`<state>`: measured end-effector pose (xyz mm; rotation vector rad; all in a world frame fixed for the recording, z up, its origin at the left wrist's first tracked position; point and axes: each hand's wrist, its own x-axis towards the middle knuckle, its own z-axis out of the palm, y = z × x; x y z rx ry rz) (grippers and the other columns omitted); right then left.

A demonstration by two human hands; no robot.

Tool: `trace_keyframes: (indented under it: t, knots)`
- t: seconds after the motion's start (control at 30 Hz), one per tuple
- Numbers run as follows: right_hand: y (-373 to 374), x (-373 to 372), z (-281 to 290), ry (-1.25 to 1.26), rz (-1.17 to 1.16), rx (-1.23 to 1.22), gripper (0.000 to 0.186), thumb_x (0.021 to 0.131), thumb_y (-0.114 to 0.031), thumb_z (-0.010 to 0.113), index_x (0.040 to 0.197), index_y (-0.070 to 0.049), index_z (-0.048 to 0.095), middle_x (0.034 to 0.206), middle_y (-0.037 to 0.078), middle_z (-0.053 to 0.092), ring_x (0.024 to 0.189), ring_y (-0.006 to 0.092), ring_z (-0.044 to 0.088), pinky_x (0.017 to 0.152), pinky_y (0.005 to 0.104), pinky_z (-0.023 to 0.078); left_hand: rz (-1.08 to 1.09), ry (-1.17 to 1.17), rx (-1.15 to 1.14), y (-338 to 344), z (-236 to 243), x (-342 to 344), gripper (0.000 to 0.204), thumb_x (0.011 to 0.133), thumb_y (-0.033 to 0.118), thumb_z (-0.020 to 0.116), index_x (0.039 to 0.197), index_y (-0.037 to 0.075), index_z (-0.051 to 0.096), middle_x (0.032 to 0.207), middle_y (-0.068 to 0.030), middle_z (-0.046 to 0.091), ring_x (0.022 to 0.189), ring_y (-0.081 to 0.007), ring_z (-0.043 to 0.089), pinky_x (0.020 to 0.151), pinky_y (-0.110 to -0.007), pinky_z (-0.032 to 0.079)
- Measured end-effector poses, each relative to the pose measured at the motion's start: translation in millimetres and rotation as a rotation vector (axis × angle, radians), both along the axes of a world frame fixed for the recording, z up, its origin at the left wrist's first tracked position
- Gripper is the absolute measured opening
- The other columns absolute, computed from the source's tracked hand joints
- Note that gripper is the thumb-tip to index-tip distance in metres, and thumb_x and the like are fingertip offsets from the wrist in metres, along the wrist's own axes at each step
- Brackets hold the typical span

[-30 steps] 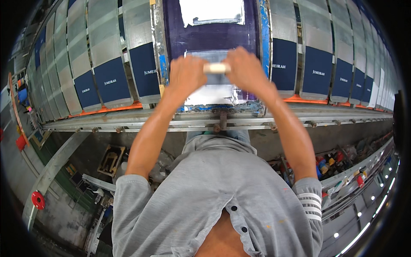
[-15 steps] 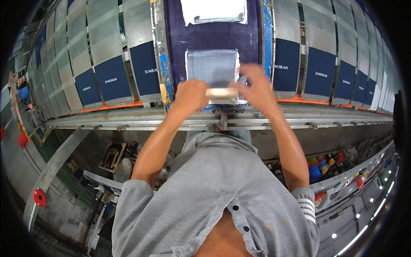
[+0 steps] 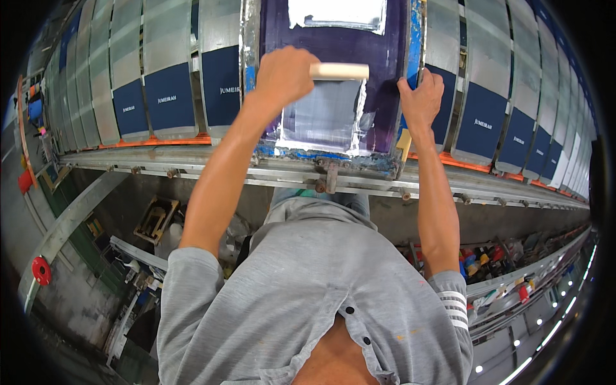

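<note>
My left hand (image 3: pixel 285 77) is closed round one end of a squeegee (image 3: pixel 343 71) with a pale wooden handle. The squeegee lies crosswise above the far edge of a greyish window (image 3: pixel 321 109) in the purple mesh (image 3: pixel 321 48) of a printing screen. White ink rims that window, and more white ink (image 3: pixel 337 14) sits in a second patch farther off. At the screen's right side, my right hand (image 3: pixel 423 99) grips the blue-smeared screen frame (image 3: pixel 416 38), thumb inside and fingers over the outer edge.
Long boards with navy fabric panels (image 3: pixel 170 102) bearing white lettering stand in a row to the left, with more navy panels (image 3: pixel 478 131) to the right. A metal rail (image 3: pixel 289 178) runs between me and the boards. Behind it are cluttered shelves (image 3: pixel 487 256).
The squeegee has moved away from me, from the near end of the window to its far edge, in my left hand. My right hand has left it and taken the frame's right side.
</note>
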<state>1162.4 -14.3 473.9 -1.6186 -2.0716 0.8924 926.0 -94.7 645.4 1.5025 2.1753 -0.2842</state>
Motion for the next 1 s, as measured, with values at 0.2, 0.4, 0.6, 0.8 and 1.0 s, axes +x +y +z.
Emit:
trace_keyframes:
  t: [0.2, 0.4, 0.6, 0.8, 1.0]
  knots:
    - [6, -8, -4, 0.024, 0.033, 0.064, 0.051, 0.076, -0.024, 0.08, 0.117, 0.003, 0.067, 0.108, 0.019, 0.06, 0.107, 0.0391, 0.058, 0.092, 0.0496, 0.05, -0.03, 0.025, 0.431, -122, -16, 62, 0.039, 0.076, -0.005, 0.061, 0.112, 0.006, 0.074, 0.111, -0.0121, 0.076, 0.103, -0.0304, 0.072, 0.086, -0.04, 0.056]
    - [24, 22, 16, -0.006, 0.007, 0.253, 0.045, 0.077, -0.024, 0.078, 0.11, 0.005, 0.067, 0.105, 0.02, 0.059, 0.101, 0.0386, 0.058, 0.087, 0.0499, 0.049, -0.002, -0.096, 0.499, -134, -21, 71, 0.043, 0.072, -0.01, 0.061, 0.111, 0.004, 0.072, 0.113, -0.0126, 0.075, 0.109, -0.029, 0.071, 0.09, -0.042, 0.055]
    - [-20, -68, -6, 0.154, 0.045, 0.196, 0.038, 0.075, -0.026, 0.074, 0.101, 0.001, 0.063, 0.098, 0.02, 0.058, 0.099, 0.0402, 0.056, 0.09, 0.0529, 0.046, -0.052, 0.001, 0.443, -154, -6, 8, 0.032, 0.072, -0.009, 0.064, 0.099, 0.004, 0.074, 0.101, -0.0138, 0.076, 0.098, -0.0329, 0.073, 0.084, -0.045, 0.057]
    - [-40, -90, -10, 0.323, -0.073, 0.16, 0.044, 0.075, -0.016, 0.076, 0.111, 0.003, 0.061, 0.104, 0.019, 0.055, 0.102, 0.0402, 0.055, 0.084, 0.0513, 0.048, -0.073, 0.027, 0.257, -152, 7, -12, 0.041, 0.074, -0.009, 0.061, 0.109, 0.007, 0.074, 0.111, -0.0106, 0.076, 0.107, -0.0314, 0.071, 0.089, -0.044, 0.054]
    - [-45, -94, -21, 0.327, -0.097, 0.12, 0.046, 0.075, -0.017, 0.077, 0.114, 0.003, 0.061, 0.103, 0.018, 0.054, 0.101, 0.0385, 0.055, 0.082, 0.0496, 0.05, -0.063, 0.012, 0.206, -141, 6, -17, 0.038, 0.075, -0.009, 0.063, 0.108, 0.005, 0.076, 0.109, -0.014, 0.076, 0.099, -0.0364, 0.072, 0.085, -0.044, 0.056]
